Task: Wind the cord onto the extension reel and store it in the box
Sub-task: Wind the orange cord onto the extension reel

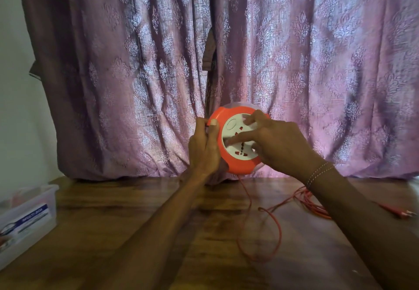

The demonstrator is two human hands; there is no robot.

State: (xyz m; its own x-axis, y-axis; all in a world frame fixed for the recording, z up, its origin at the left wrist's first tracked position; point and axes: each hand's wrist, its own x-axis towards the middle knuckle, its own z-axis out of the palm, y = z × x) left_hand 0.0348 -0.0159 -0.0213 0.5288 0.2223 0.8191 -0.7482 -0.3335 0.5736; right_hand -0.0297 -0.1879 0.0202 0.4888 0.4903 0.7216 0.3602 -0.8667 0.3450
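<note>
Resting between both hands (205, 147), reel (235, 165) upright.

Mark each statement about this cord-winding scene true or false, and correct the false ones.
1. The left hand holds the orange reel by its rim. True.
2. The reel rests flat on the table. False: it is held up above the table.
3. The right hand has its fingers on the reel's white socket face. True.
4. All the red cord is wound in. False: loops lie loose on the table.
5. The plastic box sits at the table's right edge. False: it is at the left.
</note>
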